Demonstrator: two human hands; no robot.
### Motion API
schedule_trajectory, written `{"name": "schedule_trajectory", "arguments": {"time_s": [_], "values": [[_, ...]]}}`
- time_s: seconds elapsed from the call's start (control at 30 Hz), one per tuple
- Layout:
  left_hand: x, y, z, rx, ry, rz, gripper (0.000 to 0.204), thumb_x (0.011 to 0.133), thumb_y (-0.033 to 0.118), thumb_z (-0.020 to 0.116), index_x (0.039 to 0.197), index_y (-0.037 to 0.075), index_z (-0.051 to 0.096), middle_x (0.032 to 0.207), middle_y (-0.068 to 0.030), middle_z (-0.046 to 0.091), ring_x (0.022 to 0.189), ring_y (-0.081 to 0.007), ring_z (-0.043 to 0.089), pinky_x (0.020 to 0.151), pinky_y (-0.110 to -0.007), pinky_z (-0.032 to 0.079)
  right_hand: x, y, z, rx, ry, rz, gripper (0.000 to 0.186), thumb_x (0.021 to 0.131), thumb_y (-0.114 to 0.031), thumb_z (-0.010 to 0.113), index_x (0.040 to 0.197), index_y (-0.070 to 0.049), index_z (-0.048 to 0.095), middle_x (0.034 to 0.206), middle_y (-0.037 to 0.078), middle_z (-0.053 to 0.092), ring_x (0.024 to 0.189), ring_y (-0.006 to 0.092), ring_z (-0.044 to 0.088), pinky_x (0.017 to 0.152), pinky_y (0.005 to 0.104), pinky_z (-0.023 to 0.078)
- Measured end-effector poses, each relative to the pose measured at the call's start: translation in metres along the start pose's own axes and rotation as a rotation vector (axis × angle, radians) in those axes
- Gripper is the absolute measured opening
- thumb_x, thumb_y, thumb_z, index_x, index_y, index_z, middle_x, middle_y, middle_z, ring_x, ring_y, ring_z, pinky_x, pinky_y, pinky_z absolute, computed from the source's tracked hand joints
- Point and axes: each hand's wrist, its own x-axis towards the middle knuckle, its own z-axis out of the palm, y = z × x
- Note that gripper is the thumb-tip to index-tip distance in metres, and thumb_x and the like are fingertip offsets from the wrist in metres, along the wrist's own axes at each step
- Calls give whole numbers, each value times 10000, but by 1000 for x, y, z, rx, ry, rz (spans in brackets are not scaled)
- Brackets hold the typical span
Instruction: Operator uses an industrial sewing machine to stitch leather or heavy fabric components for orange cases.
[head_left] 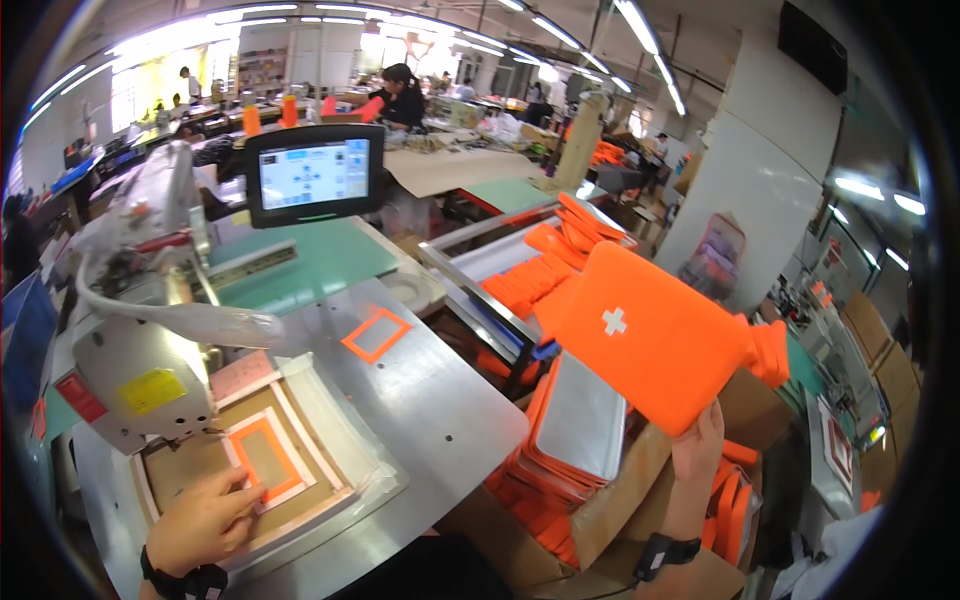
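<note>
On the sewing machine's bed, my left hand (205, 515) has its fingers bent together at the near left corner of a flat orange rectangular frame (284, 455). That frame lies inside a white-edged rectangle on a brown template board (180, 470). Off to the right, my right hand (697, 445) grips the lower corner of an orange padded panel (665, 340) with rounded corners and a small white cross. The panel is held up, tilted, above a cardboard box; my right fingers are partly hidden behind it. A second orange frame (376, 335) lies loose on the metal table.
The machine head (140, 380) stands close beside my left hand. A screen (315, 172) rises behind the table. Below the panel, a cardboard box (625, 490) holds stacked orange-edged grey panels (580, 420). More orange pieces (525, 285) lie behind. People work in the background.
</note>
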Motion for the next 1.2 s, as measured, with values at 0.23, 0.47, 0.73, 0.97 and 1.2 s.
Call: {"name": "schedule_trajectory", "arguments": {"time_s": [0.23, 0.47, 0.73, 0.97, 1.2], "values": [[-3, 82, -19, 9, 520, 64, 565, 748, 18, 709, 1289, 16, 548, 1228, -165, 613, 1114, -368, 599, 943, -415, 492, -9, 16, 51, -114, -658, -73, 162, 955, -200, 616, 916, -44, 631, 1002, 109, 678, 970, 255, 638, 930, 397, 478], [-62, 92, -47, 42, 382, 14, 410, 704, 18, 739, 1100, 75, 649, 1082, -86, 689, 1033, -284, 660, 889, -381, 540, -27, 54, 203, 217, -1457, -90, 88, 864, -118, 728, 808, -72, 676, 949, 104, 690, 955, 264, 616, 1011, 491, 429], [-117, 66, -32, 342, 577, -157, 152, 711, 30, 694, 837, 96, 641, 861, -12, 691, 839, -249, 691, 732, -326, 588, -80, 63, 273, -576, -1637, -439, 449, 648, 102, 663, 1065, -63, 682, 1169, 111, 628, 1007, 262, 612, 806, 318, 512], [-119, 43, -24, 416, 583, -259, 185, 692, 9, 697, 846, 82, 622, 822, -40, 646, 828, -253, 668, 624, -335, 533, -89, 107, 304, -454, -1802, -294, 468, 654, 105, 642, 1094, -54, 619, 1177, 111, 615, 1037, 301, 633, 854, 358, 530], [-108, 16, -26, 468, 500, -254, 201, 702, 14, 686, 879, 76, 611, 840, -39, 619, 883, -234, 643, 645, -326, 520, -91, 142, 316, -480, -1794, -358, 456, 666, 105, 627, 1094, -52, 622, 1171, 108, 625, 1039, 310, 631, 857, 358, 534]]}}
